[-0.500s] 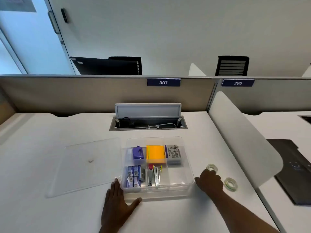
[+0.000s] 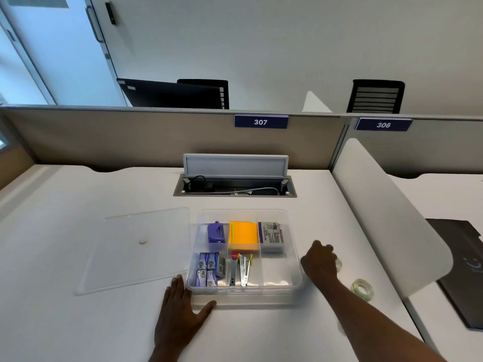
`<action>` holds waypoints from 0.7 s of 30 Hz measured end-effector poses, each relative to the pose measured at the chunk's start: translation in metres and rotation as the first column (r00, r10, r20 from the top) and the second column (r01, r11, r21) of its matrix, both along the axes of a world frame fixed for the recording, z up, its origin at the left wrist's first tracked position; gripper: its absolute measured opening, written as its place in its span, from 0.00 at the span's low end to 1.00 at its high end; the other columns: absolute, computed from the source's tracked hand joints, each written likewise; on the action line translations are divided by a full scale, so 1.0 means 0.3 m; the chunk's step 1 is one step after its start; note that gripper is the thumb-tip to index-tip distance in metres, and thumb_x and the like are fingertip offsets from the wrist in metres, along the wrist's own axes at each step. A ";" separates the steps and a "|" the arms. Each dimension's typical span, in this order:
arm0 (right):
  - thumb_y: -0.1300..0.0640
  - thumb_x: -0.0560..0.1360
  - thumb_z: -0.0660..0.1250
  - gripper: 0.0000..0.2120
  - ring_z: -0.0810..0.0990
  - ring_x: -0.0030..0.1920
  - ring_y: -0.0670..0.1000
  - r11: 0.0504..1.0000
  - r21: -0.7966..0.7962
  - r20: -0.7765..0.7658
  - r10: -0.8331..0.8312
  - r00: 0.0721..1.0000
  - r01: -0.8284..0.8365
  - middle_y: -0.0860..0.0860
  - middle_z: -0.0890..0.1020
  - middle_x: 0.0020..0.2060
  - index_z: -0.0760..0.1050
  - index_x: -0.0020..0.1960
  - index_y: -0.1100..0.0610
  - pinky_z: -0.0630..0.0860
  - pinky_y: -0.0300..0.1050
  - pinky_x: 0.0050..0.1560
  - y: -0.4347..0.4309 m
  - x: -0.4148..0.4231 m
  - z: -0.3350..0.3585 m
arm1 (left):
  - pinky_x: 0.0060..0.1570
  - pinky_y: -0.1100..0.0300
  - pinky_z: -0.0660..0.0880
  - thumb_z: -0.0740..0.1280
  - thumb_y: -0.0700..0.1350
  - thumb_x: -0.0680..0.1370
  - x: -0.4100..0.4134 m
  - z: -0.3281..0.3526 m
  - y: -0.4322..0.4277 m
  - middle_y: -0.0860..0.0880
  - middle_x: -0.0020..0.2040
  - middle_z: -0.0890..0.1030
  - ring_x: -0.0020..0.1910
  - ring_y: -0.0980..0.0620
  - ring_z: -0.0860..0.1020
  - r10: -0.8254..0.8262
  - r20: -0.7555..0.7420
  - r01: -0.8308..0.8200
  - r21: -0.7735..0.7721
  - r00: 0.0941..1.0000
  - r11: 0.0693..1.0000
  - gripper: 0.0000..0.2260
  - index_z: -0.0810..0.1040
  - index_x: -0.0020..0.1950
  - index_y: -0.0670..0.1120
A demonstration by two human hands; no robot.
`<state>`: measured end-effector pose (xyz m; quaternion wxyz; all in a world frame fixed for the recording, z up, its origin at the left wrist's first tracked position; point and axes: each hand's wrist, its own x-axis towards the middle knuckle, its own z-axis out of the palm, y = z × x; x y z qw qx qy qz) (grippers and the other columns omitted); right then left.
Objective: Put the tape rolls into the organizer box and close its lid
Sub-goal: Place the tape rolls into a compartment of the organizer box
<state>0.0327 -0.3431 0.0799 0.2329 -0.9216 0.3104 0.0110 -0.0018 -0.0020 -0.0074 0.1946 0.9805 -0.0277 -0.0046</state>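
The clear organizer box stands open on the white desk, its compartments holding staples, sticky notes and small tools; its front right compartment is bare. Its clear lid lies flat to the left. My left hand rests flat on the desk, fingers apart, against the box's front left corner. My right hand is just right of the box, fingers curled down over a clear tape roll, which is mostly hidden and seems to rest on the desk. A second tape roll lies nearer and further right.
A white curved divider rises right of the rolls. Behind the box an open cable hatch sits in the desk, with a partition wall beyond. A dark folder lies on the neighbouring desk.
My right hand has closed down over the far tape roll, hiding most of it. My left hand stays flat at the box's corner.
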 end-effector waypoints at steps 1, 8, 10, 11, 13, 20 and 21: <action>0.63 0.73 0.60 0.10 0.76 0.53 0.63 0.997 -0.052 0.054 0.053 0.997 -0.050 0.64 0.74 0.50 0.70 0.53 0.62 0.72 0.49 0.49 0.007 0.025 0.010 | 0.76 0.53 0.50 0.51 0.76 0.66 0.002 0.004 0.003 0.43 0.77 0.58 0.77 0.47 0.54 -0.007 -0.015 0.007 -0.019 1.000 1.000 0.47 0.58 0.75 0.46; 0.63 0.71 0.63 0.12 0.80 0.51 0.62 0.883 -0.031 -0.025 0.467 0.884 -0.468 0.63 0.79 0.53 0.74 0.54 0.63 0.80 0.51 0.53 0.135 0.104 0.064 | 0.75 0.53 0.52 0.53 0.76 0.66 -0.004 0.029 -0.005 0.44 0.77 0.60 0.76 0.47 0.56 -0.001 -0.032 0.000 -0.026 0.999 1.000 0.46 0.59 0.75 0.47; 0.63 0.72 0.64 0.12 0.80 0.53 0.61 0.855 -0.013 -0.056 0.517 0.854 -0.518 0.63 0.80 0.56 0.74 0.55 0.63 0.80 0.51 0.55 0.163 0.097 0.040 | 0.75 0.54 0.52 0.53 0.76 0.66 -0.003 0.033 -0.004 0.44 0.77 0.60 0.76 0.47 0.57 -0.005 -0.035 0.004 -0.027 0.999 1.000 0.46 0.59 0.75 0.46; 0.63 0.71 0.65 0.13 0.80 0.55 0.61 0.850 -0.006 -0.053 0.526 0.849 -0.527 0.62 0.79 0.57 0.74 0.55 0.63 0.80 0.52 0.56 0.172 0.094 0.027 | 0.75 0.54 0.51 0.53 0.76 0.66 -0.003 0.035 -0.005 0.44 0.77 0.60 0.76 0.47 0.56 -0.004 -0.042 0.003 -0.025 0.999 1.000 0.47 0.59 0.75 0.46; 0.61 0.71 0.68 0.15 0.79 0.57 0.60 0.845 0.011 -0.038 0.535 0.844 -0.535 0.61 0.79 0.58 0.74 0.57 0.63 0.79 0.51 0.58 0.182 0.088 0.011 | 0.75 0.54 0.51 0.53 0.76 0.66 -0.002 0.034 -0.004 0.44 0.77 0.59 0.77 0.48 0.56 -0.006 -0.045 0.005 -0.021 0.999 1.000 0.47 0.58 0.75 0.46; 0.62 0.75 0.62 0.08 0.80 0.45 0.61 0.966 -0.132 0.336 0.254 0.907 -0.222 0.59 0.78 0.48 0.74 0.53 0.62 0.75 0.47 0.40 0.124 0.064 0.029 | 0.74 0.53 0.53 0.53 0.77 0.65 0.002 0.028 0.000 0.45 0.77 0.60 0.76 0.47 0.58 0.006 -0.035 -0.007 -0.023 0.999 1.000 0.48 0.58 0.75 0.46; 0.63 0.75 0.61 0.09 0.80 0.45 0.62 0.983 -0.104 0.362 0.178 0.915 -0.151 0.60 0.77 0.49 0.74 0.53 0.62 0.73 0.47 0.40 0.099 0.060 0.029 | 0.74 0.54 0.53 0.53 0.77 0.65 0.001 0.031 0.000 0.45 0.77 0.61 0.76 0.47 0.58 0.009 -0.041 -0.009 -0.021 0.999 1.000 0.48 0.58 0.75 0.46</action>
